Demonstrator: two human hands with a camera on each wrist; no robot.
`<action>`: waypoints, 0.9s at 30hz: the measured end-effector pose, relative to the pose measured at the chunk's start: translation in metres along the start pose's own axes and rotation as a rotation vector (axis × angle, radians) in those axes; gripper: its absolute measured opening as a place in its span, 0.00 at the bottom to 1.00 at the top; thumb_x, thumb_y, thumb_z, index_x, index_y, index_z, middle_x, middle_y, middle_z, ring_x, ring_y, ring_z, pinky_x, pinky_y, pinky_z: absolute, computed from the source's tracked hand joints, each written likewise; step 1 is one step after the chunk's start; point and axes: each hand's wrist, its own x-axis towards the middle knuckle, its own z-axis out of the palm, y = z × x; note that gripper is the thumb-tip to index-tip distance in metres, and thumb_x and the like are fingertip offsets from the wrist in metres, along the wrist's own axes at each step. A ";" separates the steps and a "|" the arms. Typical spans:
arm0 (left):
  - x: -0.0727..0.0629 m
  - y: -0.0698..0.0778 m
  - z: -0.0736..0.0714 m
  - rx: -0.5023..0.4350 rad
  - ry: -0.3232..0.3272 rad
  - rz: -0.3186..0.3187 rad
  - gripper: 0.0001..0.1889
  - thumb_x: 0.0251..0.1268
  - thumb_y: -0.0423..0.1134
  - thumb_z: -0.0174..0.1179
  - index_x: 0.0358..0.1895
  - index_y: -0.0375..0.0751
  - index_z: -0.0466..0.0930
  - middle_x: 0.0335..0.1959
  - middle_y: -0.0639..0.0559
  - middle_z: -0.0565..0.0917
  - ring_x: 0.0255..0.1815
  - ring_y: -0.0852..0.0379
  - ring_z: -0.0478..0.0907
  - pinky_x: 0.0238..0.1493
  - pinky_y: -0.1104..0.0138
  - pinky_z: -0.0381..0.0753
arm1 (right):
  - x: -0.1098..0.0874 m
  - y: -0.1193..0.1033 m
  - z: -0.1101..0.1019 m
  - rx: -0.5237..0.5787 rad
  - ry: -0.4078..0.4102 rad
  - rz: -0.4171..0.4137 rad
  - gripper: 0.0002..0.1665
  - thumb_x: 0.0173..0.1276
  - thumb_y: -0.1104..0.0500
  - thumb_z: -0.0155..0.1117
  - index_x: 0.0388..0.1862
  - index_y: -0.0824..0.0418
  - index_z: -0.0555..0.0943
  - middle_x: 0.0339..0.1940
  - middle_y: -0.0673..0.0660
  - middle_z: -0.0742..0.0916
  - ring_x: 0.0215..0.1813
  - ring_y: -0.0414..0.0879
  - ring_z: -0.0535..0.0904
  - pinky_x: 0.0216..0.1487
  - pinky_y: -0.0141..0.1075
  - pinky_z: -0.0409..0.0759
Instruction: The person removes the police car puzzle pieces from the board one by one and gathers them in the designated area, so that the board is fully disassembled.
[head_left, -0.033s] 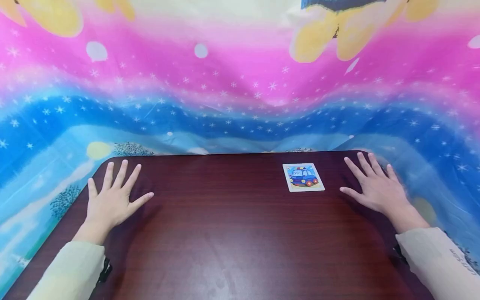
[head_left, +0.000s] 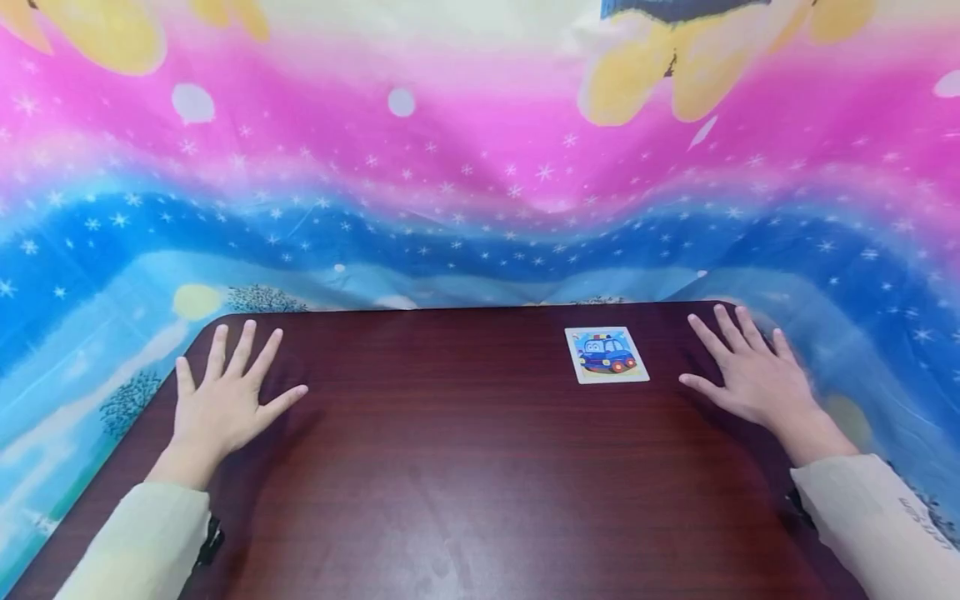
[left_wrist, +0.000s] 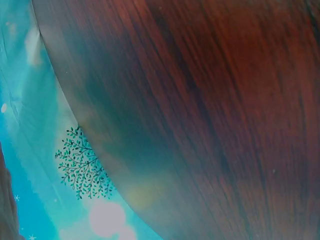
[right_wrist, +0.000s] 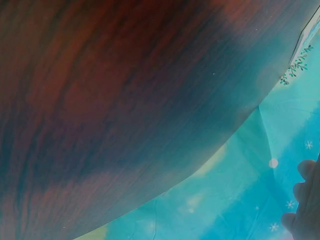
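Observation:
In the head view my left hand (head_left: 217,408) is held over the left side of the dark wooden table (head_left: 420,450), fingers straight and spread, with nothing in it. My right hand (head_left: 765,383) is spread the same way at the table's right edge, also holding nothing. Between the hands, nearer the right one, a square picture card (head_left: 607,355) with a white border lies flat close to the back edge. A blue cartoon car with red wheels is printed on it. The right wrist view catches fingers (right_wrist: 302,192) at its right border.
A colourful cloth (head_left: 480,183) in pink and blue, printed with snowflakes and trees, hangs behind the table and round both its sides. Both forearms wear light sleeves (head_left: 142,533), with a black strap (head_left: 212,537) showing under the left cuff.

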 end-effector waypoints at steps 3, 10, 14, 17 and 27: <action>-0.002 0.001 -0.001 -0.007 -0.002 -0.002 0.49 0.64 0.75 0.44 0.81 0.62 0.33 0.83 0.45 0.33 0.81 0.38 0.21 0.66 0.24 0.26 | -0.001 0.000 -0.001 0.001 0.000 -0.001 0.56 0.68 0.26 0.51 0.83 0.43 0.38 0.83 0.64 0.46 0.83 0.59 0.28 0.69 0.74 0.41; -0.007 0.005 -0.003 -0.019 -0.001 0.002 0.49 0.64 0.75 0.44 0.81 0.62 0.34 0.83 0.43 0.37 0.82 0.37 0.23 0.66 0.24 0.28 | -0.004 -0.002 -0.003 0.018 0.002 -0.003 0.55 0.68 0.27 0.51 0.83 0.45 0.39 0.83 0.65 0.46 0.83 0.60 0.28 0.70 0.74 0.40; -0.008 0.005 -0.005 -0.012 0.005 0.007 0.49 0.64 0.75 0.45 0.81 0.62 0.34 0.83 0.42 0.39 0.82 0.38 0.24 0.66 0.24 0.29 | -0.001 -0.004 -0.004 0.014 0.004 -0.014 0.55 0.68 0.27 0.51 0.83 0.45 0.39 0.83 0.66 0.48 0.83 0.63 0.33 0.69 0.75 0.40; -0.010 0.005 -0.005 -0.005 0.005 0.011 0.49 0.64 0.75 0.45 0.81 0.62 0.34 0.83 0.42 0.40 0.82 0.37 0.24 0.66 0.24 0.30 | 0.002 -0.007 -0.003 0.015 -0.007 -0.023 0.56 0.68 0.27 0.51 0.83 0.46 0.40 0.83 0.66 0.48 0.83 0.66 0.37 0.70 0.74 0.41; -0.010 0.010 0.001 -0.007 0.015 0.032 0.50 0.63 0.75 0.47 0.81 0.61 0.35 0.83 0.42 0.40 0.82 0.37 0.26 0.67 0.25 0.30 | 0.018 -0.018 0.001 0.023 -0.038 -0.063 0.54 0.68 0.28 0.52 0.83 0.46 0.43 0.83 0.65 0.51 0.83 0.63 0.39 0.72 0.71 0.43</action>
